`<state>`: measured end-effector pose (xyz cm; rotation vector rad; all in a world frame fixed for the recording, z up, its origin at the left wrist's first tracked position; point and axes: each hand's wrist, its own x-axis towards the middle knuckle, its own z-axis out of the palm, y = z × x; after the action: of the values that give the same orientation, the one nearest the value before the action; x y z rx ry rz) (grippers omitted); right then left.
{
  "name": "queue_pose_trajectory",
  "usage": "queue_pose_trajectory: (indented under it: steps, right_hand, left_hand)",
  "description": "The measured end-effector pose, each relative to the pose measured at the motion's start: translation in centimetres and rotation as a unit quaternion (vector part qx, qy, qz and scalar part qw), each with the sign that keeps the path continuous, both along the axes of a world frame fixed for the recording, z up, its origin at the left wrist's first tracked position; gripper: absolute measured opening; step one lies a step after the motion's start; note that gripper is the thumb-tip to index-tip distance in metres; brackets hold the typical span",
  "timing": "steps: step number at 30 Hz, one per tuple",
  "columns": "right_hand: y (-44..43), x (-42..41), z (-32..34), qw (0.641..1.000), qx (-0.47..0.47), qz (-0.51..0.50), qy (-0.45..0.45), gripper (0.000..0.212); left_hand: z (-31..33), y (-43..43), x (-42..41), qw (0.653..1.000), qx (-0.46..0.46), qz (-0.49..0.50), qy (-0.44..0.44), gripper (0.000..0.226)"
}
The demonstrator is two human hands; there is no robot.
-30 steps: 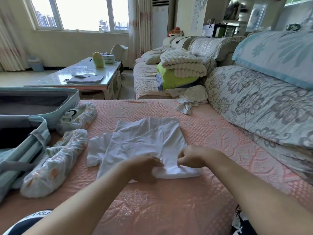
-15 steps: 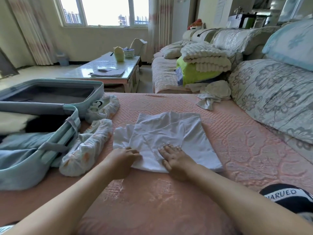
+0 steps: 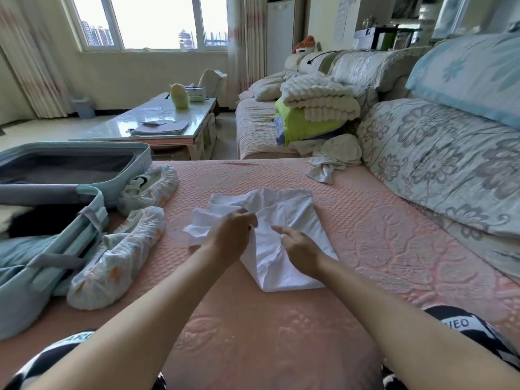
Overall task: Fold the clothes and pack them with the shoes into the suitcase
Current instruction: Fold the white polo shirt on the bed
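Note:
A white garment (image 3: 284, 220), partly folded, lies in the middle of the pink quilted cushion (image 3: 380, 243). My left hand (image 3: 229, 236) pinches a fold of it on its left side and lifts the cloth. My right hand (image 3: 301, 247) rests on the garment's near part with relaxed, slightly spread fingers. Two shoes in patterned white covers lie left of the garment, the near shoe (image 3: 118, 257) and the far shoe (image 3: 149, 188). The open pale-blue suitcase (image 3: 92, 218) sits at the left with dark and blue clothes inside.
A crumpled pale cloth (image 3: 334, 157) lies at the cushion's far right. Floral pillows (image 3: 439, 164) line the right side. Folded blankets (image 3: 318, 108) are stacked on the sofa behind. A glossy coffee table (image 3: 157, 128) stands beyond the suitcase.
My left hand has moved from the garment's near left edge up and inward, pulling a fold of cloth with it. My right hand stays pressed on the garment. The camera has shifted slightly.

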<state>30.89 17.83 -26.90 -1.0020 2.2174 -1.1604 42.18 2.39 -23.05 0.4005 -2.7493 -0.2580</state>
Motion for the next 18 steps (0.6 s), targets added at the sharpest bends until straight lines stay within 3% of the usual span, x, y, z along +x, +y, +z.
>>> queue_pose_trajectory:
  steps: [5, 7, 10, 12, 15, 18]
  right_hand:
    - [3.8, -4.6, 1.8, 0.995, -0.063, -0.078, 0.03, 0.045]
    - [5.4, -6.3, 1.9, 0.992, -0.073, -0.103, 0.029, 0.043]
    - [6.7, -8.2, 0.8, 0.993, -0.02, -0.109, 0.043, 0.039]
    - [6.9, -9.0, 0.0, 0.991, 0.036, -0.106, 0.068, 0.04]
    - [6.4, -8.8, -0.3, 0.989, 0.107, -0.076, 0.063, 0.054]
    - [5.4, -7.8, -0.1, 0.975, 0.182, -0.006, 0.125, 0.085]
  left_hand:
    - [0.0, 5.1, -5.5, 0.984, 0.106, -0.123, 0.067, 0.032]
    - [-1.2, 7.3, -7.2, 0.969, 0.129, -0.208, 0.028, 0.033]
    - [-3.7, 9.3, -8.6, 0.951, 0.089, -0.285, -0.078, 0.043]
    - [-4.3, 9.3, -8.9, 0.949, 0.111, -0.277, -0.103, 0.049]
    - [-3.3, 7.4, -8.6, 0.966, 0.185, -0.179, -0.019, 0.044]
    - [-2.1, 5.2, -7.5, 0.991, 0.096, -0.089, 0.04, 0.03]
